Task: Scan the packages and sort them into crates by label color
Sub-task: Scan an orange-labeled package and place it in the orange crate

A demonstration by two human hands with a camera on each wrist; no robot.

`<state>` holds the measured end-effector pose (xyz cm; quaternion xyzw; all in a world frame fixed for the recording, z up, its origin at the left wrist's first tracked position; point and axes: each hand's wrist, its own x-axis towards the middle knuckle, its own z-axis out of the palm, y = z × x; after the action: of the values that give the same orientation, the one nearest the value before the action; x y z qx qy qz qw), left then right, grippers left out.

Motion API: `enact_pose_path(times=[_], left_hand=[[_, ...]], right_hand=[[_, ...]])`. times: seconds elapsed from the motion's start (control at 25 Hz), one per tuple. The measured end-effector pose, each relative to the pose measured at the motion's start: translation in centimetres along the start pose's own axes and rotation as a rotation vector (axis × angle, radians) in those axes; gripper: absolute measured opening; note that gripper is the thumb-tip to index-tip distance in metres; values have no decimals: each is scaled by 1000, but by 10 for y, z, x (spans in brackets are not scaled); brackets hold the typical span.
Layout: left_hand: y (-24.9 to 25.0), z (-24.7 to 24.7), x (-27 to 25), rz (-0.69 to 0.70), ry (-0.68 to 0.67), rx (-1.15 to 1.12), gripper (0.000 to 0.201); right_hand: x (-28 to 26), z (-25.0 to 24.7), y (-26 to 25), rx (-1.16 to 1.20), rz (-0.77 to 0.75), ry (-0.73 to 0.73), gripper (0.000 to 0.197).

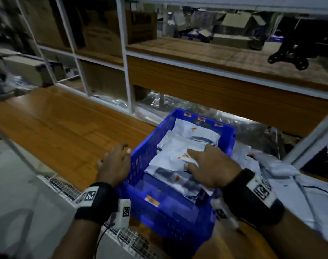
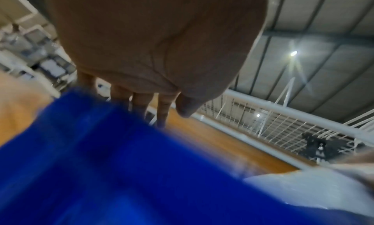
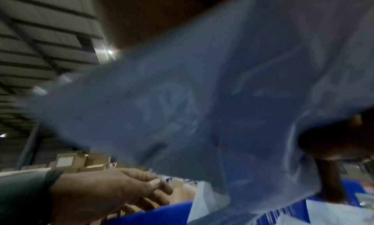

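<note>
Both forearms bare, no sleeves. Left hand (image 1: 113,166): wide black wrist strap w/ a white tag carrying a black-and-white square code, plus a small white box (image 1: 123,213) hanging on the inner side, its own code on the face, thin black cable trailing down from it. Right hand (image 1: 211,165): same black strap, bigger white tag (image 1: 262,189) w/ bold black marker pattern; a second white unit under the wrist, blurred. No rings seen.
</note>
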<state>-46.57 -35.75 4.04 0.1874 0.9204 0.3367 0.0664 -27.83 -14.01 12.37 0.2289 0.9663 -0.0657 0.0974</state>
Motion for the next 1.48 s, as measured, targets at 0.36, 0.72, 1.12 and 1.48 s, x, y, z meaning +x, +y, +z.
enact_pose_path(times=[0.36,0.72,1.12,1.48], left_hand=[[-12,27,1,49,23,199,34],[-12,30,4,61,26,227,27],[-9,27,3,59,11,237,23],[-8,28,4,23,4,260,26]], right_hand=[[109,76,-56,-272,171,-367,61],[124,151,-77,-225,109,-340,90],[127,140,-60,-280,48,-352,97],[84,19,-12,203,38,-157,70]])
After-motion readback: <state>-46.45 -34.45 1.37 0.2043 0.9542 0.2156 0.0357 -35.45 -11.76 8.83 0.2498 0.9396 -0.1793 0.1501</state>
